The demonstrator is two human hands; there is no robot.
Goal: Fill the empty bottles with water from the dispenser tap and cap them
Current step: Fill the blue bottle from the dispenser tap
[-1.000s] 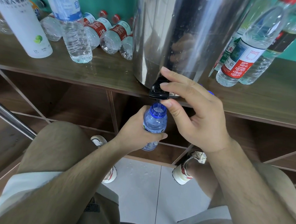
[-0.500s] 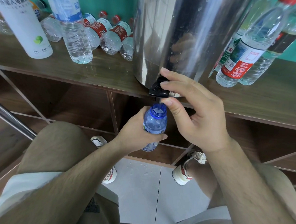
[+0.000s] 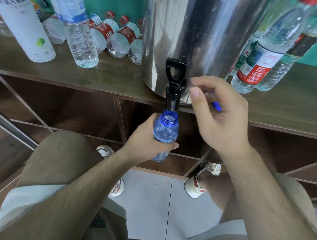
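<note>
My left hand (image 3: 145, 143) grips a small blue bottle (image 3: 165, 129) by its body, upright, its open mouth just under the black tap (image 3: 173, 83) of the steel dispenser (image 3: 196, 35). The tap lever stands upright. To the right of the tap hovers my right hand (image 3: 223, 116), off the lever, fingers loosely curled and blurred, holding nothing. A blue cap (image 3: 216, 105) lies on the shelf behind that hand, partly hidden.
The wooden shelf (image 3: 46, 66) carries a white can (image 3: 24, 22), an upright clear bottle (image 3: 76, 27), several red-labelled bottles (image 3: 122, 38) lying down on the left, and tall bottles (image 3: 265, 52) on the right. Open cubbies lie below; my knees and shoes are over tiled floor.
My right hand has let go of the tap lever and drawn back to the right; the lever has sprung upright. The blue bottle stays under the spout in my left hand.
</note>
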